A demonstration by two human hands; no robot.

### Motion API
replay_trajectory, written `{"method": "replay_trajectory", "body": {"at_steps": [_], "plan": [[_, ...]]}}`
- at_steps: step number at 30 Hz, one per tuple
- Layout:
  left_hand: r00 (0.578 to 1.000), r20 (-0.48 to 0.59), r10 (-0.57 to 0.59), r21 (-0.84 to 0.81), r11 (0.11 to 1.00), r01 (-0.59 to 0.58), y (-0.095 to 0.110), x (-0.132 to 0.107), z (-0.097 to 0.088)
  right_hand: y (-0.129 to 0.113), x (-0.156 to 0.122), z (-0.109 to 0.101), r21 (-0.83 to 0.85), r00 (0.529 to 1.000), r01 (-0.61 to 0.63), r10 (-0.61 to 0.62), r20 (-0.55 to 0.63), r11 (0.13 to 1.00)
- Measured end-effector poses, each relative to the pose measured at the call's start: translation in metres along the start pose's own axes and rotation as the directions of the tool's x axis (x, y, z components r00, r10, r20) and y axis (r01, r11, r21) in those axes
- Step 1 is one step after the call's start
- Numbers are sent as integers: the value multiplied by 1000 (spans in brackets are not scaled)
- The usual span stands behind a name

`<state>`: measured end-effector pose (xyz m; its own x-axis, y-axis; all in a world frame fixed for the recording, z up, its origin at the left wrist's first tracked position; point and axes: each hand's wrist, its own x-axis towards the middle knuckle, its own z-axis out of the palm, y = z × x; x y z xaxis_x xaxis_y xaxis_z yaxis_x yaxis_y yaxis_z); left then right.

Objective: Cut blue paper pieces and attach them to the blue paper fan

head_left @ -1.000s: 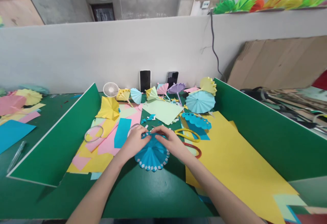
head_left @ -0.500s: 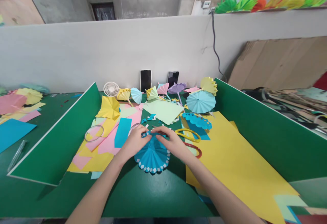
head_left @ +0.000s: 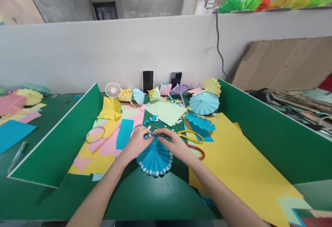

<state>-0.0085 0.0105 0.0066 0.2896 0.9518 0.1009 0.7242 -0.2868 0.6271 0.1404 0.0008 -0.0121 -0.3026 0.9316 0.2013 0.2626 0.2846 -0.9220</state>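
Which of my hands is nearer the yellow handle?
Right. Your right hand is just left of the yellow handle; your left hand is farther left, at the blue pleated paper.

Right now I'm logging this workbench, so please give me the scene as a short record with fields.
Left hand: holding the far edge of the blue pleated paper
Right hand: on the same far edge
Near rim: small white squares
Left side: blue strip over pink paper
Right side: large yellow sheet
Back: white fan, two upright phones
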Motion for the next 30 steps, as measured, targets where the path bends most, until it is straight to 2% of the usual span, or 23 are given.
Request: {"method": "replay_trajectory", "body": {"at_steps": [10,15,24,27,30], "plan": [[999,-29,35,-57,998,-37,0,-1,0,0,-1,1,-143,997,68,-74,-37,987],[999,-38,6,-110,994,-10,1,-1,-1,0,-1,2,-215,993,111,-119,-26,970],[999,-27,-32,-150,988,27,7,-3,-5,2,-4,7,-433,971,207,-238,-20,877],[999,-25,-39,-155,987,34,7,-2,-5,3,-4,9,-426,971,197,-235,-39,883],[999,-22,-34,-142,989,31,6,-2,-3,3,-2,8,-345,983,122,-160,-85,931]]}}
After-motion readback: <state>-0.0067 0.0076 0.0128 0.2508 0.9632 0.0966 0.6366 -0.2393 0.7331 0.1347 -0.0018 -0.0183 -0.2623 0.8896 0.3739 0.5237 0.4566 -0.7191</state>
